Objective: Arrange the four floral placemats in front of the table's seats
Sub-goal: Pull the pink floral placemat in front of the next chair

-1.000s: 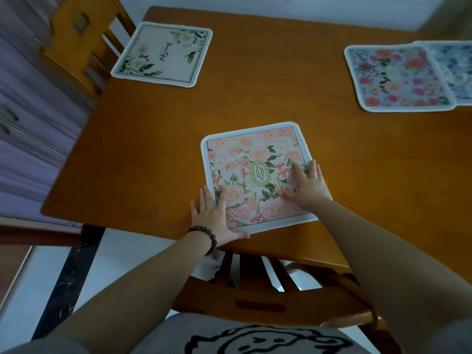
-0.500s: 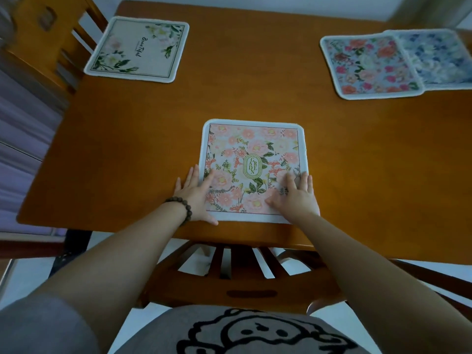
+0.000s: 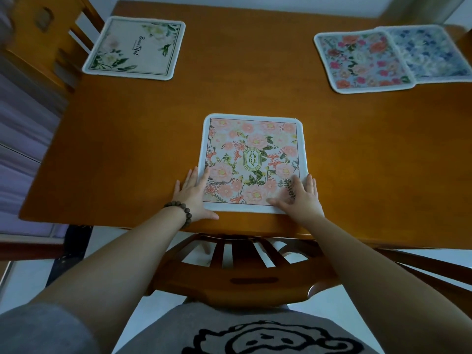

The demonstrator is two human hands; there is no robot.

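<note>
A pink floral placemat marked "GARDEN" lies square to the near edge of the wooden table, above a chair back. My left hand lies flat with fingers apart on its lower left corner. My right hand presses flat on its lower right corner. A white placemat with green leaves lies at the far left by another chair. At the far right, a red-and-pink floral placemat overlaps a blue floral placemat.
A wooden chair is tucked under the near edge below my arms. A second wooden chair stands at the table's far left corner. Pale floor shows below the table edge.
The pink placemat has turned from a skewed angle to square with the table edge. Both hands slid down to its near corners.
</note>
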